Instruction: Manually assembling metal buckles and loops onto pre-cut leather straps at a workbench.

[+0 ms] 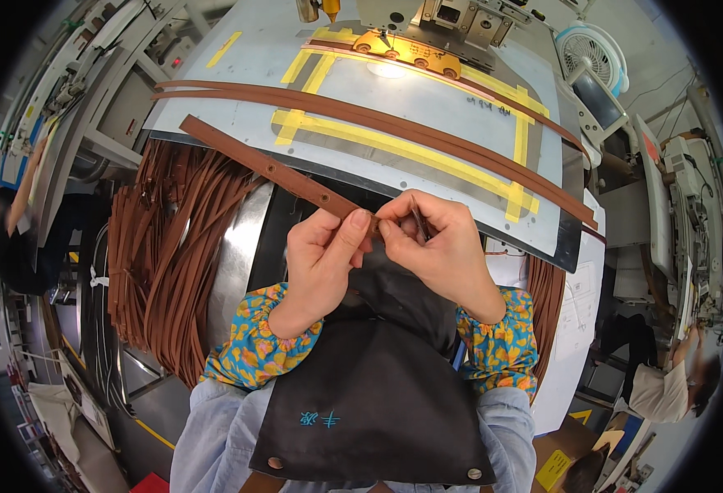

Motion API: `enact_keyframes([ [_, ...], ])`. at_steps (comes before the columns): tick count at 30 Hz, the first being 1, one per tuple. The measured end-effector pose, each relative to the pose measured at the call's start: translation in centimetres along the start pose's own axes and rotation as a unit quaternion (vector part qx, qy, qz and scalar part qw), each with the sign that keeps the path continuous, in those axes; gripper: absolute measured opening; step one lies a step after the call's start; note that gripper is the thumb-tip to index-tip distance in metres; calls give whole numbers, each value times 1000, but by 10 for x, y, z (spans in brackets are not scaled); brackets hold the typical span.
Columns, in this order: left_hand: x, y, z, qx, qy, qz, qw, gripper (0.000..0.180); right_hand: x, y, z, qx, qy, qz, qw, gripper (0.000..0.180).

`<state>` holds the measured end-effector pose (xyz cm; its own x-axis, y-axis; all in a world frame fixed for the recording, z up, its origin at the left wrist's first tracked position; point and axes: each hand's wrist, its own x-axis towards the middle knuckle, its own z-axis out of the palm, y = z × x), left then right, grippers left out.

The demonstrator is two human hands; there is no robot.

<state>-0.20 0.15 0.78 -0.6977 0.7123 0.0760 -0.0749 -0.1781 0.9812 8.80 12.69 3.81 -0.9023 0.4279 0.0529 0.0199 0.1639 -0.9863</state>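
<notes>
A brown leather strap [296, 182] with small round holes slants from the upper left down to my hands. Its near end is pinched between the thumb and fingers of my left hand [324, 259]. My right hand [442, 240] is closed beside it, thumb and forefinger meeting at that same strap end. A slim dark metal tool [420, 223], its kind hidden by the fingers, sits in the curl of my right hand. Both hands are above my black apron [369, 386], at the front edge of the worktable.
Long brown straps [378, 123] cross the pale worktable [230, 62], which has yellow tape strips [410, 156]. Behind it, a lit sewing machine [460, 29] stands over a yellow template [410, 53]. A thick strap bundle [164, 255] hangs at left; a fan [587, 56] stands at right.
</notes>
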Motion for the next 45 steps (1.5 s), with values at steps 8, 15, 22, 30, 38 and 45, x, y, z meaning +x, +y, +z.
enact_keyframes([
  [8,-1,1,2,-21,25,0,999,25,0,2,-2,16,-25,8,1000,5],
  [15,-2,4,3,-64,32,-38,997,24,-4,2,1,21,83,-35,996,6],
  [22,-2,3,5,21,38,42,998,25,-13,-3,4,-216,111,-226,943,18],
  [30,-2,-6,2,171,26,142,975,19,-16,-6,8,-362,124,-288,878,23],
  [38,-2,-3,2,74,-9,57,996,22,-3,2,1,-175,93,-226,954,18],
  [45,0,-5,-2,-84,-7,-40,996,22,-1,6,-5,-18,83,-62,994,7],
])
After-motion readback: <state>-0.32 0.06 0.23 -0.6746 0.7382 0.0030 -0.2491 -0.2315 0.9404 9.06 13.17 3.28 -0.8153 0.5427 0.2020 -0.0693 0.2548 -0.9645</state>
